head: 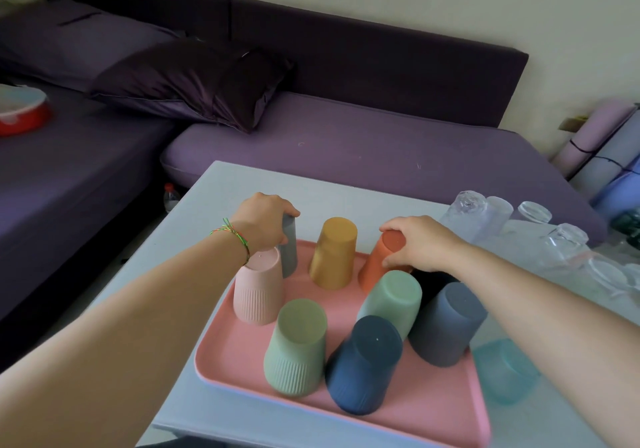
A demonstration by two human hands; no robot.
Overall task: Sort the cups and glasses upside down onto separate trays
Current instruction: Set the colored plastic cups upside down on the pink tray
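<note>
A pink tray (242, 350) on the white table holds several coloured plastic cups, all upside down. My left hand (263, 220) grips the base of a grey cup (289, 246) at the tray's far left corner, behind a pale pink cup (258, 288). My right hand (420, 243) is closed over the base of an orange cup (379, 264) at the far right. Between them stands a yellow cup (334, 253). Nearer are two green cups (298, 347), a dark blue cup (363, 364) and a slate cup (446, 323). Clear glasses (485, 215) stand upside down to the right.
A teal translucent cup (504, 371) lies on the table right of the tray, under my right forearm. A purple sofa (346, 142) with a dark pillow lies beyond the table. A red bowl (20, 111) sits far left. Rolled mats (595, 142) lean at the right.
</note>
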